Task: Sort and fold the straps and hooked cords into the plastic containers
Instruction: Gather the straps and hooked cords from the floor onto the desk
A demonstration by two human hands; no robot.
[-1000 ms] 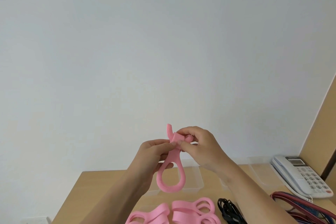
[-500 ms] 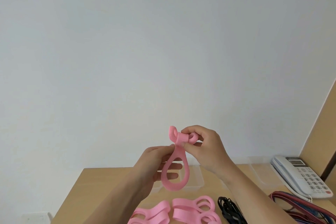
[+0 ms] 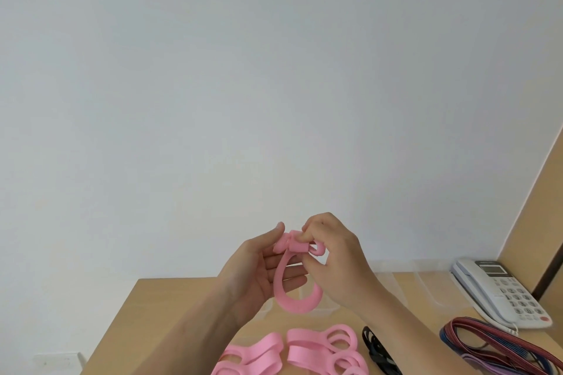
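The pink strap (image 3: 297,289) is held in the air above the tabletop (image 3: 158,307), in front of the clear plastic containers (image 3: 426,286). The right hand (image 3: 338,265) pinches its wrapped top, probably to keep the fold from springing open. The left hand (image 3: 259,271) lies behind the hanging loop with relaxed, nearly straight fingers, only supporting it. Below the strap, more pink straps (image 3: 307,350) wait beside black cords (image 3: 377,353), not yet sorted
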